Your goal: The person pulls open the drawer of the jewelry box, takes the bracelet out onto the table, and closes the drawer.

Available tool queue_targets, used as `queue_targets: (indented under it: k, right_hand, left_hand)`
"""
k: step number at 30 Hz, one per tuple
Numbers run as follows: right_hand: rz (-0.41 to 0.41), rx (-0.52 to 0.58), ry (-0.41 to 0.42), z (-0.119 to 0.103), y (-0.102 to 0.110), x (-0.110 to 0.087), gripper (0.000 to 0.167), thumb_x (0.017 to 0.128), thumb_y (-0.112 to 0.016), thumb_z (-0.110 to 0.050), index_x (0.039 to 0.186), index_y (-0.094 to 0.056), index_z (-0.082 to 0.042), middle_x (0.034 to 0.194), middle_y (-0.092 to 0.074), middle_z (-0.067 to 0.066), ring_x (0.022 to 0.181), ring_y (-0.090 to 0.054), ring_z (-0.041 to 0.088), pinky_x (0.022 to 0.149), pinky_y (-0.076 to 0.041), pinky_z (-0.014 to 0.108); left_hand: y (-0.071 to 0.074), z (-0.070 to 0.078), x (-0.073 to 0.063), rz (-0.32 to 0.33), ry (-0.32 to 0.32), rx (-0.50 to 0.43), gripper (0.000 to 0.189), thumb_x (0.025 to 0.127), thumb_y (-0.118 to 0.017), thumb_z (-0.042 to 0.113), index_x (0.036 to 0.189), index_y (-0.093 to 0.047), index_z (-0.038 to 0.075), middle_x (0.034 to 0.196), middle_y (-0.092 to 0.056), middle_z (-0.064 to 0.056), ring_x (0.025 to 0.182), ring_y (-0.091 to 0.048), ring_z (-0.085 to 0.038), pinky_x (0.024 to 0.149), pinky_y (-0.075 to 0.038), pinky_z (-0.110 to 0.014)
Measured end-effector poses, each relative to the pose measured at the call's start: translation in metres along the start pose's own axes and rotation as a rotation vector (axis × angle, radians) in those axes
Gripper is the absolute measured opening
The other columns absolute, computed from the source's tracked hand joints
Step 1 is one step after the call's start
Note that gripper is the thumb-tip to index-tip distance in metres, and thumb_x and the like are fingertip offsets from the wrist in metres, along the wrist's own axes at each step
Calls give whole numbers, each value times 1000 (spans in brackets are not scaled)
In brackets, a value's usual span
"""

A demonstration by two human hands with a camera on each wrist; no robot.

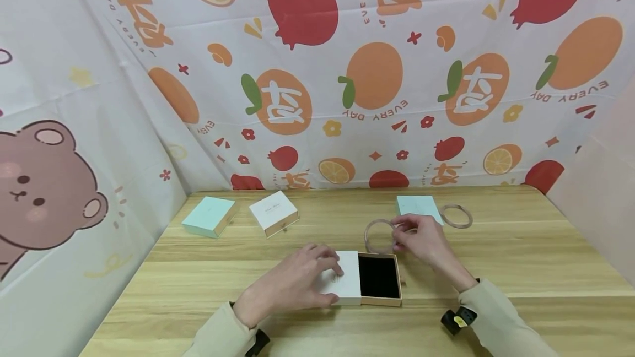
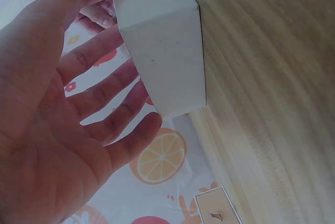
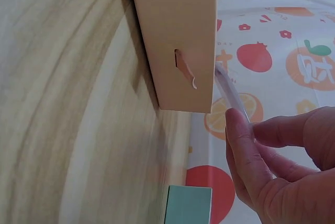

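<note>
A white drawer box lies on the table with its sleeve (image 1: 350, 282) at left and its tan drawer (image 1: 381, 301) slid partly out to the right, showing a black lining (image 1: 379, 276). My left hand (image 1: 292, 280) rests on the sleeve, its fingers spread and fairly straight; fingertips and thumb touch the box in the left wrist view. Between thumb and fingers, my right hand (image 1: 424, 240) pinches a pale, translucent bangle (image 1: 367, 231), held upright just beyond the drawer. In the right wrist view the bangle (image 3: 230, 89) appears edge-on beside the drawer front (image 3: 175, 30), which has a small ribbon tab (image 3: 186, 69).
Another bangle (image 1: 458, 226) lies at the back right, beside a mint box (image 1: 415, 204) partly covered by my right hand. At the back left are a second mint box (image 1: 208, 215) and a white box (image 1: 274, 209). A printed cloth (image 1: 317, 147) hangs behind the table.
</note>
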State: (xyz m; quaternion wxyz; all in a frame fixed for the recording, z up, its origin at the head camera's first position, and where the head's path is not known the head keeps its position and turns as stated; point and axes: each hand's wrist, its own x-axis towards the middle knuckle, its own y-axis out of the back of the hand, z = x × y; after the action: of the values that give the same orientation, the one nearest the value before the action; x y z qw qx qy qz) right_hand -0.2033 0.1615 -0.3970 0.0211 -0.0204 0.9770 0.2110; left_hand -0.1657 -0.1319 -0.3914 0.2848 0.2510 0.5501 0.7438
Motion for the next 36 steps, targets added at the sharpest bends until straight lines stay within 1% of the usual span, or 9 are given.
queue_targets:
  k: [3, 7, 13, 17, 23, 30, 34, 36]
  right_hand:
    - [5, -21, 13, 0, 0, 3, 26, 95, -66, -4, 120, -69, 3, 94, -68, 12, 72, -73, 15, 66, -62, 30]
    - [16, -67, 56, -1, 0, 8, 24, 95, -66, -4, 118, -71, 2, 91, -70, 12, 71, -74, 16, 63, -61, 29]
    - [36, -137, 108, -1, -2, 17, 23, 93, -66, -4, 115, -72, 1, 88, -73, 10, 67, -73, 15, 56, -57, 26]
    - [48, -155, 114, -2, -4, 21, 23, 93, -66, -4, 115, -72, -1, 88, -74, 10, 68, -73, 16, 56, -56, 24]
    - [52, -162, 117, -4, -5, 23, 25, 94, -65, -3, 117, -73, 0, 93, -74, 15, 70, -74, 21, 57, -57, 24]
    - [39, -213, 141, -3, -5, 24, 19, 95, -64, -4, 107, -77, 1, 91, -77, 16, 69, -74, 19, 56, -53, 22]
    - [33, -241, 142, -1, -6, 26, 19, 94, -63, -5, 103, -79, 1, 89, -78, 15, 70, -73, 19, 56, -52, 22]
    - [25, -248, 137, 0, -7, 26, 20, 93, -62, -4, 103, -79, 1, 90, -78, 15, 70, -73, 19, 56, -51, 23]
  left_hand:
    - [0, 0, 1, -1, -2, -3, 30, 84, -80, 42, 109, -73, 27, 130, -65, 3, 119, -58, -19, 99, -53, -41]
    - [0, 1, 0, 2, -4, -3, 30, 84, -80, 42, 109, -73, 27, 130, -64, 3, 120, -58, -20, 100, -53, -41]
    - [1, 0, 0, 4, -5, 1, 30, 83, -80, 42, 109, -72, 27, 130, -64, 3, 120, -58, -20, 99, -53, -42]
    - [2, 0, -1, 0, -1, -2, 30, 83, -80, 42, 109, -73, 27, 129, -64, 4, 120, -57, -19, 99, -53, -42]
    - [1, 0, -2, -1, -5, -2, 30, 83, -80, 42, 109, -73, 27, 130, -64, 4, 120, -57, -19, 99, -53, -42]
    - [1, 0, -2, 3, -11, 2, 30, 84, -80, 42, 110, -73, 28, 130, -64, 4, 122, -57, -20, 100, -53, -42]
    - [1, 0, -3, 4, -11, 1, 31, 84, -79, 43, 110, -73, 28, 131, -63, 5, 124, -57, -20, 101, -52, -43]
    - [1, 0, -3, 3, -10, 2, 31, 84, -79, 43, 110, -73, 28, 131, -63, 5, 124, -57, -20, 102, -52, -44]
